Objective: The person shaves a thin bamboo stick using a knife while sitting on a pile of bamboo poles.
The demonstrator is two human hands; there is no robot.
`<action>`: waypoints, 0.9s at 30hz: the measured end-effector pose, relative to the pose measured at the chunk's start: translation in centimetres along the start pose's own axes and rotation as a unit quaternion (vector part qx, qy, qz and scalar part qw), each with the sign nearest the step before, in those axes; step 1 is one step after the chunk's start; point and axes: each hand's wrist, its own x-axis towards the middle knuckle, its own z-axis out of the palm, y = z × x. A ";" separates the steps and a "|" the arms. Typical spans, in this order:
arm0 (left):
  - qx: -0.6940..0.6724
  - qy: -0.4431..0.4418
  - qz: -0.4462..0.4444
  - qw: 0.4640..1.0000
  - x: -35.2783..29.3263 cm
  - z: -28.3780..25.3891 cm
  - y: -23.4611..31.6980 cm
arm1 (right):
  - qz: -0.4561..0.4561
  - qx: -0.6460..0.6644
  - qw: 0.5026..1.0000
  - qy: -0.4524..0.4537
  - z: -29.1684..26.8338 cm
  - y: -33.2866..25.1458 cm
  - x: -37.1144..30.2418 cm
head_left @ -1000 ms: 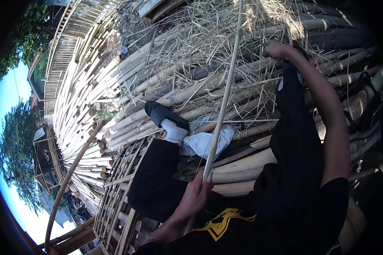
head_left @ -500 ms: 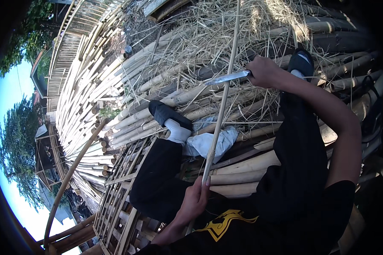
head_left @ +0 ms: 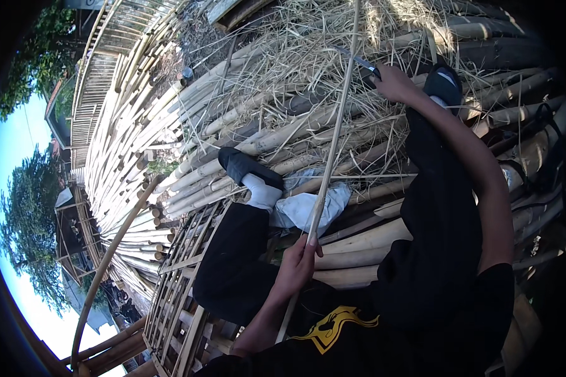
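Observation:
A long pale bamboo strip [head_left: 337,135] runs from my lap up past the top of the view. Near its lower end my left hand [head_left: 297,264] is closed around it. Farther up, my right hand [head_left: 393,83] grips a knife [head_left: 365,64] by its dark handle. The blade lies across the strip, pointing left, and looks narrow, turned nearly edge-on. Whether the blade bites into the strip I cannot tell. Beneath the middle of the strip, a crumpled whitish plastic bag [head_left: 299,210] lies between my legs.
Thin bamboo shavings [head_left: 277,81] cover the poles ahead of me. Many bamboo poles [head_left: 119,151] are stacked to the left. A slatted bamboo frame [head_left: 182,276] stands beside my left leg, with a curved pole [head_left: 110,261] beyond it. My dark-shod feet rest on the poles.
My right hand and the knife have moved farther up the strip, and the blade has turned from broadside to nearly edge-on. My left hand has shifted slightly upward and right, still holding the strip.

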 end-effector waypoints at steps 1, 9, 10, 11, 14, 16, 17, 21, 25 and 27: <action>0.002 -0.016 -0.014 1.000 0.4 -0.1 -0.7 | -0.003 -0.001 1.000 -0.001 -0.2 -0.5 -0.2; 0.069 0.083 0.085 0.990 5.7 0.8 2.3 | 0.036 0.016 0.996 -0.077 -1.4 -1.9 -0.7; 0.074 0.094 0.077 0.990 6.5 1.0 2.9 | 0.020 0.006 0.997 -0.077 -1.2 -1.8 -0.3; 0.080 0.104 0.068 0.989 7.1 1.4 3.3 | 0.018 0.003 0.997 -0.076 -1.1 -1.6 0.0; 0.160 0.126 0.098 0.974 8.7 2.7 1.7 | 0.175 0.223 0.938 -0.202 -0.5 -0.2 0.7; 0.165 0.152 0.132 0.966 9.1 2.9 1.3 | 0.186 0.316 0.887 -0.279 -0.4 0.8 1.3; 0.163 0.150 0.129 0.967 9.3 2.8 1.1 | 0.193 0.345 0.866 -0.306 -0.4 0.7 1.1; 0.087 0.146 0.094 0.981 10.1 2.6 0.3 | -0.113 -0.070 0.985 -0.110 -0.2 -1.8 -1.8; 0.111 0.166 0.112 0.974 9.7 2.8 0.3 | -0.222 -0.050 0.965 -0.133 -0.9 -4.8 -4.5; 0.114 0.182 0.124 0.969 9.6 2.8 0.1 | -0.277 -0.119 0.934 -0.194 -1.6 -6.4 -5.1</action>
